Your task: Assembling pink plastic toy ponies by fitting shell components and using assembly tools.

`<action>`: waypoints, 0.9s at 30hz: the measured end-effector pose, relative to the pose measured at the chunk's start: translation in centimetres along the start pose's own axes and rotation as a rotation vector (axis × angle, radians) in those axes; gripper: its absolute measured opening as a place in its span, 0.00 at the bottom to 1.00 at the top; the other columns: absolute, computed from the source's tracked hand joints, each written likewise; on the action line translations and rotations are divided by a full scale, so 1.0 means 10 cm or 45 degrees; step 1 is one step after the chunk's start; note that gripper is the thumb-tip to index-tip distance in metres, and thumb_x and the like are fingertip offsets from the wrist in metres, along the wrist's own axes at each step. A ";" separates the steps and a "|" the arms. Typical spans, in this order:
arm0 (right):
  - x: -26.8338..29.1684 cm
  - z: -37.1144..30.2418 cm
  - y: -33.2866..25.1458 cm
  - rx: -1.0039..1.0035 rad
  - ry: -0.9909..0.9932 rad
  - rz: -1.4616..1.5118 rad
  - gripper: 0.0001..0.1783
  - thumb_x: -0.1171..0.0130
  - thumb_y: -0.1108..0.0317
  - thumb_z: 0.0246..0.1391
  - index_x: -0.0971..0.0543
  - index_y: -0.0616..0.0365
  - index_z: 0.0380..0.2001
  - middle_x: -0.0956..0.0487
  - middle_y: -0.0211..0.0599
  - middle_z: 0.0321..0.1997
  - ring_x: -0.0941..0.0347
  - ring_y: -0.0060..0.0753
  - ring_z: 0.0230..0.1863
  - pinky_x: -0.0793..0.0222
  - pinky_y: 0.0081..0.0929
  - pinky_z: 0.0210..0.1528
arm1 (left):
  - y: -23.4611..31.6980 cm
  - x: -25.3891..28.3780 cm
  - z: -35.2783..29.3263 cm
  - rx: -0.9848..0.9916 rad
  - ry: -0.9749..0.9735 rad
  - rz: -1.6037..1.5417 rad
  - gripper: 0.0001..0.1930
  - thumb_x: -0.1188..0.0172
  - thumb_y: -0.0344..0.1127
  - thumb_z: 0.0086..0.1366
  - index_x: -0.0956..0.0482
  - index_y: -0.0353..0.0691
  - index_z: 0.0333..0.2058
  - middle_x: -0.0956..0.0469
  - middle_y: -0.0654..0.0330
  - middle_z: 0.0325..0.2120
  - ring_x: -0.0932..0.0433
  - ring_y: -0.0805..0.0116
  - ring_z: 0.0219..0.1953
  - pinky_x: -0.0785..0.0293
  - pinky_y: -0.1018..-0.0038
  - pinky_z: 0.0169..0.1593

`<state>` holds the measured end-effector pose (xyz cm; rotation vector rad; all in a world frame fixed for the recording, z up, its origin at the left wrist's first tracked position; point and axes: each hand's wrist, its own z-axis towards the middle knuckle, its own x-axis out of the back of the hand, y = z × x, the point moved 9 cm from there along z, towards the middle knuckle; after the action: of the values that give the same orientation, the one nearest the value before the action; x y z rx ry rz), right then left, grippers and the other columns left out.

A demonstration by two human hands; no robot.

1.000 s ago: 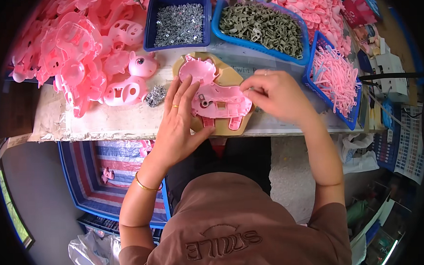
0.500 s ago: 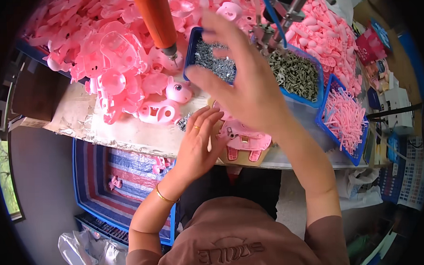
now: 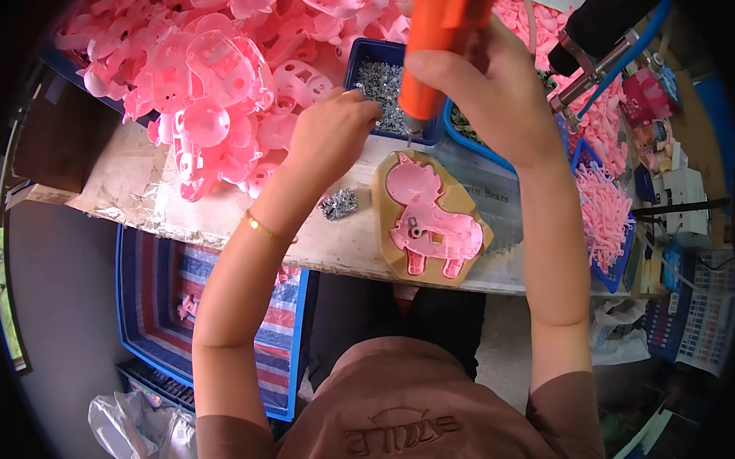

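My right hand [image 3: 492,87] is wrapped round an orange power screwdriver [image 3: 438,49], whose tip points down at the near edge of the blue tray of silver screws [image 3: 383,87]. At that tray's left side my left hand [image 3: 332,129] has its fingers curled together; whatever they hold, if anything, is hidden. Between my forearms lies a tan fixture block [image 3: 388,237] on the bench. An animal-shaped pink plastic shell [image 3: 440,233] rests in its recess, hollow side up, with a small metal part [image 3: 415,228] on its body. Both hands are off the shell.
Pink shells [image 3: 208,81] are heaped at the back left. A small pile of screws [image 3: 339,204] lies left of the fixture. A blue basket of pink sticks [image 3: 602,221] stands right, beside a metal arm with a blue hose [image 3: 628,50]. A striped lined bin [image 3: 258,355] sits below the bench edge.
My right hand, open and raised before, now grips the screwdriver, which has shifted right. My left hand has left the fixture for the screw tray's side, uncovering the shell.
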<state>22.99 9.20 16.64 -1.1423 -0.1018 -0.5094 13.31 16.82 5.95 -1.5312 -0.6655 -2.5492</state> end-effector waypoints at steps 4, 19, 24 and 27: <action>0.00 -0.11 -0.12 -0.092 -0.025 0.281 0.23 0.48 0.67 0.58 0.30 0.66 0.55 0.22 0.46 0.51 0.22 0.37 0.50 0.27 0.36 0.55 | 0.00 -0.59 0.40 -0.086 -0.294 0.130 0.07 0.37 0.35 0.56 0.17 0.47 0.35 0.19 0.59 0.36 0.21 0.55 0.45 0.22 0.61 0.47; 0.11 -0.26 0.08 -0.253 -0.090 0.341 0.23 0.48 0.63 0.52 0.30 0.62 0.51 0.21 0.40 0.37 0.25 0.29 0.37 0.27 0.28 0.43 | 0.01 -0.52 0.44 -0.046 -0.205 0.273 0.07 0.45 0.38 0.64 0.20 0.47 0.35 0.17 0.60 0.33 0.19 0.57 0.37 0.22 0.60 0.41; 0.10 -0.27 0.11 -0.208 -0.069 0.388 0.23 0.48 0.62 0.51 0.29 0.62 0.49 0.21 0.40 0.35 0.26 0.28 0.34 0.28 0.27 0.40 | 0.07 -0.44 0.37 -0.133 -0.165 0.272 0.09 0.46 0.41 0.65 0.21 0.45 0.31 0.18 0.62 0.31 0.18 0.58 0.36 0.21 0.61 0.37; 0.10 -0.28 0.13 -0.206 -0.052 0.406 0.23 0.49 0.62 0.50 0.29 0.63 0.48 0.21 0.39 0.32 0.26 0.27 0.33 0.29 0.26 0.38 | -0.06 -0.54 0.34 -0.001 -0.328 0.333 0.10 0.40 0.44 0.62 0.19 0.45 0.31 0.18 0.62 0.30 0.19 0.59 0.38 0.22 0.62 0.39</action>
<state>23.95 6.83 14.71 -1.2987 0.0872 -0.2132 18.59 18.00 2.54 -1.8306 -0.4510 -2.1862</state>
